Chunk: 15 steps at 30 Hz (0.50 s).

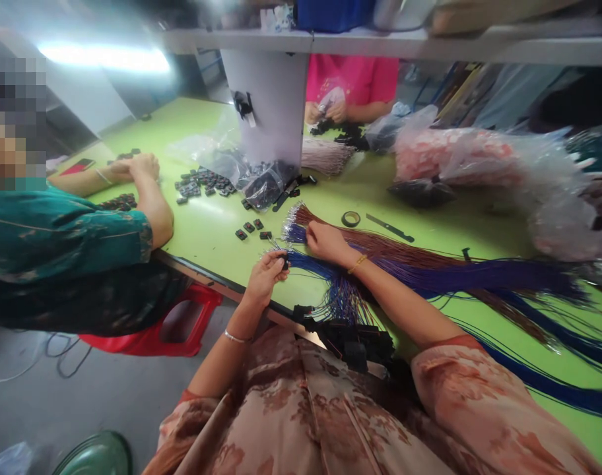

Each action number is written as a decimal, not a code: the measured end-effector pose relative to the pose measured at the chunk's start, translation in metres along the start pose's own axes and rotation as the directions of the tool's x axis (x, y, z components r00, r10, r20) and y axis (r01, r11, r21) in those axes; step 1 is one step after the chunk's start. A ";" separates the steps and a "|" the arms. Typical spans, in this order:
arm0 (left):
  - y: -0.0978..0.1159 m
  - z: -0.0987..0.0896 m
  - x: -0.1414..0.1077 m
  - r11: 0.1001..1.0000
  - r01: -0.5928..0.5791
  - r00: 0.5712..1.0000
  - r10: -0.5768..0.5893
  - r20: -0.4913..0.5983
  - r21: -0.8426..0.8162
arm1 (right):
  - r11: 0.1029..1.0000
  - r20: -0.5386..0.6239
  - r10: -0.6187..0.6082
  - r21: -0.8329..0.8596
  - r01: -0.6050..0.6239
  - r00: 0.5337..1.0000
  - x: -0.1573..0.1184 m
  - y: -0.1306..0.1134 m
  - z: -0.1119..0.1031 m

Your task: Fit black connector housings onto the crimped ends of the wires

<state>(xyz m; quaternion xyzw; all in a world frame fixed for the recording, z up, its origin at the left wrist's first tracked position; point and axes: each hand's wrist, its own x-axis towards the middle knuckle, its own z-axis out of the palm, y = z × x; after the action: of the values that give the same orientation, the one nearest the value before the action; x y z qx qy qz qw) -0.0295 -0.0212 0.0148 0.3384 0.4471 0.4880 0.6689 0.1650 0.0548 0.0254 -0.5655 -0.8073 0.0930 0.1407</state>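
Observation:
My left hand (264,278) is closed round a small black plastic connector housing (284,261), thumb and fingers pinching it just over the table's front edge. On the bundle of blue wires (375,258) rests my right hand (328,243), fingers curled down at the silver-tipped ends; exactly how many wires they pinch is hidden. Brown wires (325,223) lie behind that hand. Several black housings with red parts (249,227) sit on the green table just beyond my left hand. Finished-looking black pieces with wires (358,340) are piled at the table's edge by my lap.
A roll of black tape (351,218) and a dark flat blade (390,227) lie behind the wires. Plastic bags (459,155) stand back right. A co-worker in a green sleeve (63,231) sits left on a red stool (182,323); another in pink (353,82) works opposite. A shelf (430,45) runs overhead.

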 end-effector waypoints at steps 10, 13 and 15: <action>-0.005 0.006 0.004 0.992 -0.028 1.000 0.029 0.011 -0.122 | 0.800 -0.159 -0.083 0.578 0.161 0.984 0.013 -0.039 -0.006; -0.004 0.006 0.005 0.980 -0.017 1.000 0.021 0.020 -0.197 | 0.770 -0.132 -0.081 0.621 0.146 0.988 0.000 -0.042 -0.009; -0.004 0.005 0.005 0.971 -0.003 1.000 0.010 0.029 -0.237 | 0.765 -0.082 -0.071 0.635 0.107 0.994 -0.011 -0.041 -0.010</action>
<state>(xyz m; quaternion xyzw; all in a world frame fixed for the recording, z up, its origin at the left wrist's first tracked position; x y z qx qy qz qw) -0.0224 -0.0177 0.0119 0.2649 0.3744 0.5350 0.7095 0.1352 0.0300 0.0461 -0.4473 -0.7496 0.3399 0.3499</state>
